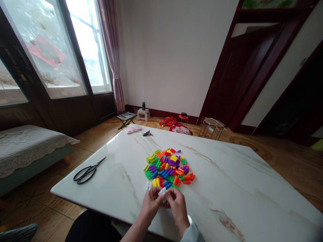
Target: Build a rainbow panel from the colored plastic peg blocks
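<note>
A pile of small coloured plastic pieces (168, 166), in green, purple, orange, yellow, blue and red, lies on the white marble table (227, 188). At the table's near edge my left hand (150, 202) and my right hand (178, 203) meet, fingers pinched together on a small white piece (162, 192) held between them. Two more white pieces (148, 185) lie just beyond my left hand, beside the pile.
Black scissors (88, 171) lie on the table's left side. A small dark object (147, 133) and a pale one (133, 129) sit at the far edge. A low bed (27, 148) stands left. Stools (143, 114) and a wire rack (212, 127) stand on the floor beyond.
</note>
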A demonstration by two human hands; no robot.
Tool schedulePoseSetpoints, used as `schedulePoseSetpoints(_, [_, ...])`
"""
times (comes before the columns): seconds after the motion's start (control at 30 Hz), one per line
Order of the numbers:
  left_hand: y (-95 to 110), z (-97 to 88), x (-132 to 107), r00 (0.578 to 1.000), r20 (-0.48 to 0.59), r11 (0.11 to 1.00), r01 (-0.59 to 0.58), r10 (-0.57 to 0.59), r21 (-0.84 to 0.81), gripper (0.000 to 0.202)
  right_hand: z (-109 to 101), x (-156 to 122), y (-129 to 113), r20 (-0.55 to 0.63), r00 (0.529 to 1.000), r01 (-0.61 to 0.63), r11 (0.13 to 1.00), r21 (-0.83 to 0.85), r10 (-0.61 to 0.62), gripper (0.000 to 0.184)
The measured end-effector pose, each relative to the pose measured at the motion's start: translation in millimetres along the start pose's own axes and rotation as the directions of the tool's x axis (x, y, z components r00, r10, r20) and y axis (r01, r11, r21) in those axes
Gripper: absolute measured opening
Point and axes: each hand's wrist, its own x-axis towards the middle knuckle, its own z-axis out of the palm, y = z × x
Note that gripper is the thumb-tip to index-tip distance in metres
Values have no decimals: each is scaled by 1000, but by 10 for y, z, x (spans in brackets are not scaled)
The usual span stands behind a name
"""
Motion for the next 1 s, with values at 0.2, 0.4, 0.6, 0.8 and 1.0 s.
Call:
schedulePoseSetpoints(0.2, [42,37,76,1000,7,1000,-26,26,-10,47,75,59,-146,-72,994,82,996,-45,-85,36])
schedulePoseSetpoints(0.4, [243,-82,317,948,-16,866,-284,319,411,39,130,441,-283,-66,987,139,987,-84,-144,36])
schedulePoseSetpoints(0.6, [225,-311,306,841,265,355,-457,472,816,59,-8,900,-407,-50,969,219,936,-276,-242,34])
schedulePoseSetpoints(0.8, [76,-482,280,733,633,60,-664,249,745,86,-635,1071,-306,-200,769,297,617,-729,-607,40])
schedulePoseSetpoints(1.0, [45,-523,435,757,620,35,-639,206,768,86,-830,1095,-83,-78,867,144,397,-906,-492,54])
